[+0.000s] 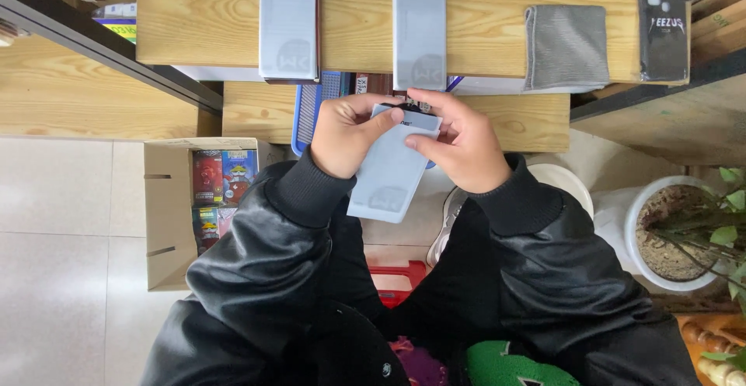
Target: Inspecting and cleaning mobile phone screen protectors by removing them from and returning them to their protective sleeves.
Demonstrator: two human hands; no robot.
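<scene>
You hold the grey pouch (391, 165) between both hands above your lap, just short of the wooden bench (497, 29). Left hand (346, 137) clamps its upper left edge, thumb across the top; right hand (460, 141) pinches the upper right corner. Step in hand, as judged: working the pouch's top opening. Next calls for steady, even finger pressure there.
</scene>
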